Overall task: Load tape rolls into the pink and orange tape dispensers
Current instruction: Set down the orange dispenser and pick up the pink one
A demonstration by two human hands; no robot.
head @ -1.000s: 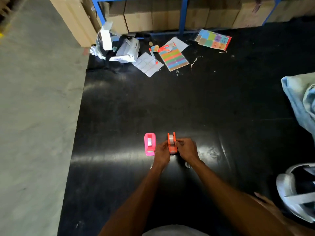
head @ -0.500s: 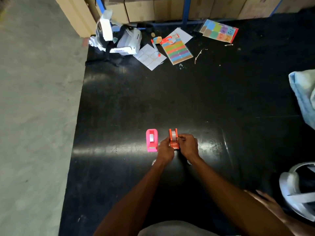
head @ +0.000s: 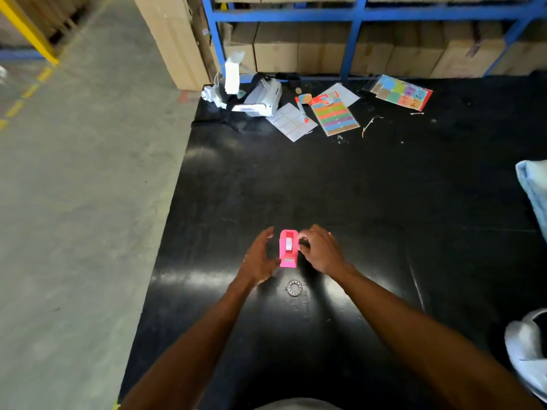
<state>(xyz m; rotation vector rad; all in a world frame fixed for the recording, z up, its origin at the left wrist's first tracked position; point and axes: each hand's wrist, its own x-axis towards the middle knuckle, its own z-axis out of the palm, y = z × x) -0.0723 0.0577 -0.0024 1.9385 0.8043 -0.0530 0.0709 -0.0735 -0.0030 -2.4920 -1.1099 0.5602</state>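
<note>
Left hand [head: 260,259]: we see it low centre of frame, fingers spread loose, gripping nothing, just left of the dispenser.
Pink tape dispenser [head: 288,248]: upright on the black mat [head: 384,187], between our hands, pale roll seated inside.
Right hand [head: 321,250]: fingers curled beside the dispenser; whether they grip anything, we cannot tell.
Metal ring [head: 294,288]: lies below the dispenser.

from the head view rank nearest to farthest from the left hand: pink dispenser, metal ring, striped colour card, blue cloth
From the left hand:
1. pink dispenser, right beside it, between both hands
2. metal ring, just below the dispenser, toward the person
3. striped colour card, far across the black mat near the shelving
4. blue cloth, at the mat's right edge
</note>
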